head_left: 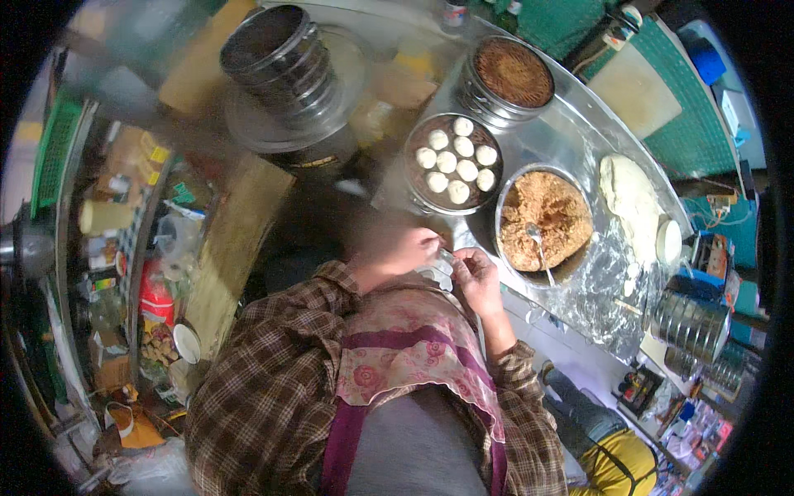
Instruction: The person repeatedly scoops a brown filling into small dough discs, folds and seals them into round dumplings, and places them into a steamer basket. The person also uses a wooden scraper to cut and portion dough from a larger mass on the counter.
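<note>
In front of the apron [403,322], my right hand [479,279] pinches a crumpled, translucent plastic-like item [439,271]. My left hand [397,251] is motion-blurred, its fingertips close beside that item; whether it grips it cannot be told. Beyond the hands, a round steamer tray [417,192] bears several white dough buns [458,162]. To its right stands a metal bowl [498,226] of crumbly orange-brown filling [552,204], with a metal spoon [541,245] stuck in. A long mass of white dough [633,192] rests farther right on the floured metal table [595,297].
Another round steamer tier [512,71] stands at the table's back. Stacked metal steamers [279,68] sit at upper left, partly blurred. A white round container [669,240] is beside the dough. Crowded shelves [133,248] line the left. A person in yellow [620,462] is at lower right.
</note>
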`<state>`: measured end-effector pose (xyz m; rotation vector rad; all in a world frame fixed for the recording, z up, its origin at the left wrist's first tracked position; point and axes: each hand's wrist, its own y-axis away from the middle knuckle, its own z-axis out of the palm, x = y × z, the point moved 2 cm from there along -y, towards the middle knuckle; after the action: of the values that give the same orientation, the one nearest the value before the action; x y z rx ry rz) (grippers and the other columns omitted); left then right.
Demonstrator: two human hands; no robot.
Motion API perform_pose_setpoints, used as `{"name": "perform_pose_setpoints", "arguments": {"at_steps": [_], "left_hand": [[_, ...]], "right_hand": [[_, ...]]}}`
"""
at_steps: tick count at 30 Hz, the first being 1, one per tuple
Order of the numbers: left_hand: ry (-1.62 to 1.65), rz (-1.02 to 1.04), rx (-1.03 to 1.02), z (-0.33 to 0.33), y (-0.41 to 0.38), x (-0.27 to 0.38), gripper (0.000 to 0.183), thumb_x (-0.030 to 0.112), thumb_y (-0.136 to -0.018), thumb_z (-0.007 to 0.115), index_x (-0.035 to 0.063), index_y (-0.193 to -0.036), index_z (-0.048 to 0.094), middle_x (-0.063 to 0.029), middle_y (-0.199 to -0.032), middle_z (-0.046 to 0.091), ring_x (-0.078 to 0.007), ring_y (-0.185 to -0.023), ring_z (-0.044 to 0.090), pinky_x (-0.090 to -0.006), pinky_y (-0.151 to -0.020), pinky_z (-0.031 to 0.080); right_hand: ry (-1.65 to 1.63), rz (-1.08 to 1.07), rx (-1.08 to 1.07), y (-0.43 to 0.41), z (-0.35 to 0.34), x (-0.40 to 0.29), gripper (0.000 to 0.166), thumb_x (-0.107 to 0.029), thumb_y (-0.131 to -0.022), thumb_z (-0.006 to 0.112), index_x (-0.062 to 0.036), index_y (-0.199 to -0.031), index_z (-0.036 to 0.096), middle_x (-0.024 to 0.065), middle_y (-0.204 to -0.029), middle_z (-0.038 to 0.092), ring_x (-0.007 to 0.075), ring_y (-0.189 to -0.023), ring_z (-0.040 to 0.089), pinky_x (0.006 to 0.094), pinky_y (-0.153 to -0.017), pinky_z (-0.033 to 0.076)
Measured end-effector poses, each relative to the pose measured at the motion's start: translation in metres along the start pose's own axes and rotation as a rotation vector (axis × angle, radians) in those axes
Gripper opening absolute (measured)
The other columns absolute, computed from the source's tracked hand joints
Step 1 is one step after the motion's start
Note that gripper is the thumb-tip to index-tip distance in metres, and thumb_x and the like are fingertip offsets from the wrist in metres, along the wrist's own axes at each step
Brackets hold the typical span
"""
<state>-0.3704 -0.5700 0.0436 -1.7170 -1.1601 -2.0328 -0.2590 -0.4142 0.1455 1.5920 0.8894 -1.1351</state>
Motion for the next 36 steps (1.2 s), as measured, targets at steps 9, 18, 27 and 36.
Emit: {"name": "perform_pose_setpoints", "arguments": {"at_steps": [9,18,27,36], "left_hand": [[0.118,0.046,0.57,-0.194,0.009,-0.038,0.021,0.016,-0.101,0.066,-0.0033,-0.105,0.07,-0.008,-0.085,0.071,-0.0134,-0.073,0.066,-0.0258,-0.065,0.054],[0.723,0.311,0.896,-0.413,-0.012,0.036,0.029,0.024,-0.1,0.067,0.0017,-0.118,0.062,-0.0135,-0.111,0.072,-0.0205,-0.093,0.071,-0.0324,-0.081,0.059],[0.131,0.199,0.799,-0.636,-0.119,0.006,0.031,0.028,-0.105,0.053,0.0038,-0.122,0.062,-0.0164,-0.115,0.067,-0.0286,-0.106,0.068,-0.0464,-0.085,0.057],[0.301,0.16,0.343,-0.647,-0.104,0.008,0.037,0.024,-0.105,0.047,-0.0005,-0.132,0.056,-0.0229,-0.133,0.06,-0.0406,-0.121,0.06,-0.0591,-0.114,0.042]], "right_hand": [[-0.297,0.343,0.108,-0.044,0.024,0.063,0.035,-0.018,-0.101,0.06,0.0082,-0.124,0.061,0.0115,-0.098,0.074,0.0136,-0.067,0.065,0.0249,-0.059,0.049],[-0.56,0.322,0.185,-0.091,0.067,0.08,0.041,-0.027,-0.102,0.048,-0.0014,-0.134,0.052,0.0203,-0.124,0.066,0.0322,-0.097,0.069,0.0384,-0.076,0.054],[-0.671,0.473,0.52,-0.11,0.088,0.083,0.049,-0.037,-0.104,0.043,-0.0048,-0.141,0.047,0.023,-0.123,0.064,0.0382,-0.105,0.067,0.0476,-0.082,0.056],[-0.723,0.4,0.593,-0.115,0.085,0.092,0.049,-0.036,-0.102,0.053,0.0015,-0.133,0.049,0.0222,-0.11,0.066,0.0379,-0.101,0.068,0.0495,-0.078,0.057]]}}
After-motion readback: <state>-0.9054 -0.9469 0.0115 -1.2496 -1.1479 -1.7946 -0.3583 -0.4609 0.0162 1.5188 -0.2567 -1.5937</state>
